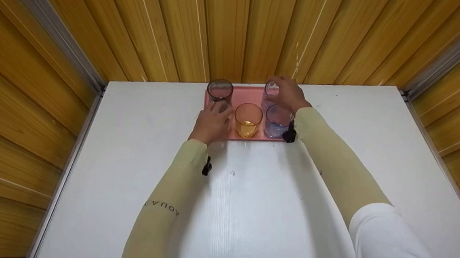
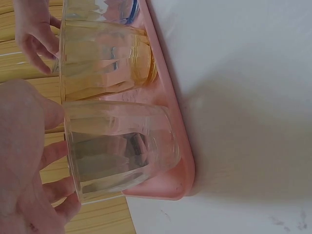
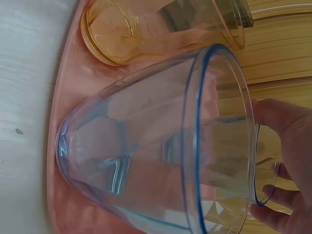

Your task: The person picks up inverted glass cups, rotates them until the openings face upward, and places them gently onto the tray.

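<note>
My left hand (image 1: 211, 123) holds the rim of a clear tumbler (image 2: 119, 151) at the front left of a pink tray (image 1: 247, 92); in the head view the hand covers most of that tumbler. At the tray's back right, my right hand (image 1: 287, 94) grips the rim of another clear tumbler (image 1: 271, 89), its thumb and fingers on either side. Nearer me, below that hand, stands a blue tumbler (image 3: 141, 141). A yellow tumbler (image 1: 248, 119) is in the front middle, between the hands. Behind the left hand is a dark grey tumbler (image 1: 220, 90).
The tray lies at the far edge of a white table (image 1: 259, 199), close to a wood-patterned wall (image 1: 227, 32). Metal rails (image 1: 76, 156) run along the table's sides. Each wrist carries a small black mount (image 1: 206, 166).
</note>
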`<state>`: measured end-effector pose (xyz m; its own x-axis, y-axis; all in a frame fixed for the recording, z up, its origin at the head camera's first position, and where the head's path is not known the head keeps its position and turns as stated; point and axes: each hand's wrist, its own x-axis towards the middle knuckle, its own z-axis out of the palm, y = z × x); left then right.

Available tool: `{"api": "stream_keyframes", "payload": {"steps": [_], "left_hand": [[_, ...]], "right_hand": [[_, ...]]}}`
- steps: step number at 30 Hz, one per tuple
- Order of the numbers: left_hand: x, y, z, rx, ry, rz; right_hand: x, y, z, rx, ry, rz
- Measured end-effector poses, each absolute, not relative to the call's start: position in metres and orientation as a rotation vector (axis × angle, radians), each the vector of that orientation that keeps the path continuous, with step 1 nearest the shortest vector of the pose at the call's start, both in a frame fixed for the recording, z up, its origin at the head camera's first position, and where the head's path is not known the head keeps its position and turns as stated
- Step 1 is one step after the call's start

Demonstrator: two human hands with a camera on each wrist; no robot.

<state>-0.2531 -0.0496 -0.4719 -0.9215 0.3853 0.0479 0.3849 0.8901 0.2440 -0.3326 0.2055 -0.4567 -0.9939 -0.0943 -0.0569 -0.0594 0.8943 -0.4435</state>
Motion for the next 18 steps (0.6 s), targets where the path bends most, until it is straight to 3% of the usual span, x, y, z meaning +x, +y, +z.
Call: {"api": "stream_keyframes", "payload": {"steps": [18], "left_hand": [[-0.2544, -0.0494, -0.4746, 0.651, 3.056, 0.373]], "right_hand": [[-0.3312, 0.2111, -0.4571, -0.039, 2.934, -0.748]]}}
